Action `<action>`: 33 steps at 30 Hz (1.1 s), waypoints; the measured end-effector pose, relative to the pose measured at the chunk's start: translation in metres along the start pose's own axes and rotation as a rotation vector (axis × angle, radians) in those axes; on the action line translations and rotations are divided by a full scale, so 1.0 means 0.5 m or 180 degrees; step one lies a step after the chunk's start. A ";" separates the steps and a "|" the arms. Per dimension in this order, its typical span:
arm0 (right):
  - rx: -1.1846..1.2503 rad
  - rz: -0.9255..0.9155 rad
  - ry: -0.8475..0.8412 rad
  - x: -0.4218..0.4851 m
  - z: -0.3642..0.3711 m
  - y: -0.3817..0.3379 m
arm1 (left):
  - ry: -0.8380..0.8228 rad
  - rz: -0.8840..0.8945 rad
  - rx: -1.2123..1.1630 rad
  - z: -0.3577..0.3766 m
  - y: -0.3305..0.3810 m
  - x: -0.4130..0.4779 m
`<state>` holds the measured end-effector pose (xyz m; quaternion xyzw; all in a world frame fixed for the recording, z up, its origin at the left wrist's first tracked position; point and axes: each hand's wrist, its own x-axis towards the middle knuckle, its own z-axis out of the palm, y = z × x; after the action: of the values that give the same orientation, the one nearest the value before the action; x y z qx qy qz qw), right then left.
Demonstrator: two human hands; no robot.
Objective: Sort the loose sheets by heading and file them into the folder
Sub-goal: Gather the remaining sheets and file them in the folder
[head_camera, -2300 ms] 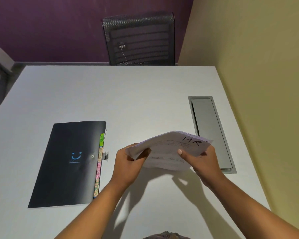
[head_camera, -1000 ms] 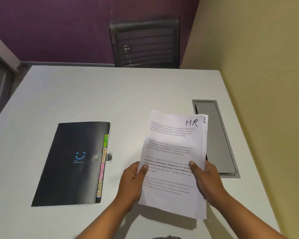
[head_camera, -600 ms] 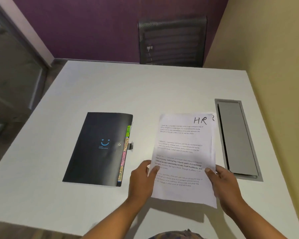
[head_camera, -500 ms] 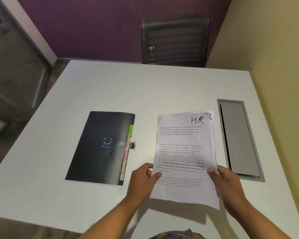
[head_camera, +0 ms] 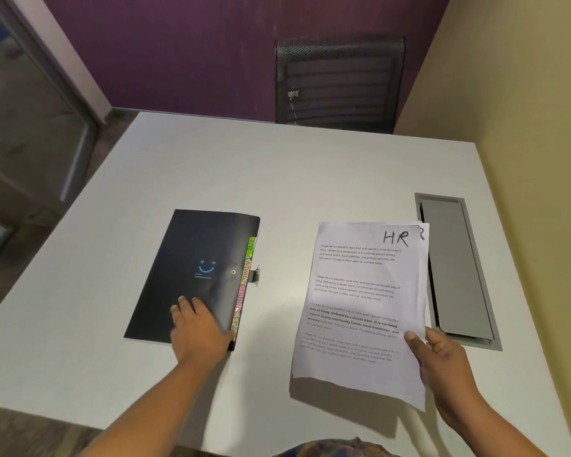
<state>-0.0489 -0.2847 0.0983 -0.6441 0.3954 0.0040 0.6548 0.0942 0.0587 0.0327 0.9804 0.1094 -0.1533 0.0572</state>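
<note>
One stack of sheets (head_camera: 363, 301), top heading HR, pinched at its right edge by my right hand (head_camera: 442, 361) above the desk (head_camera: 277, 179). One black folder (head_camera: 195, 272), closed, flat on the desk; left hand (head_camera: 200, 328) rests on it, fingers extended. Nothing filed yet, I judge; sorting remains.

Dim room light casts a soft shadow under the sheets (head_camera: 360, 308) (frame edges bow, wide-angle).
</note>
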 end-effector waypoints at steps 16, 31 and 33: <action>0.0097 0.0092 0.0022 -0.013 -0.010 0.007 | -0.0420 0.0220 0.0383 -0.012 0.011 0.006; 0.0163 -0.0089 -0.0037 -0.055 -0.010 -0.082 | -0.0241 0.1282 0.0018 -0.152 0.068 -0.085; 0.0251 -0.0101 -0.0044 -0.063 -0.015 -0.093 | -0.0172 0.1493 -0.0181 -0.148 0.087 -0.111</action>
<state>-0.0506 -0.2829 0.1550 -0.6239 0.3804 -0.0176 0.6824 0.0740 0.0167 0.1236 0.9726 -0.1187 -0.1588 0.1218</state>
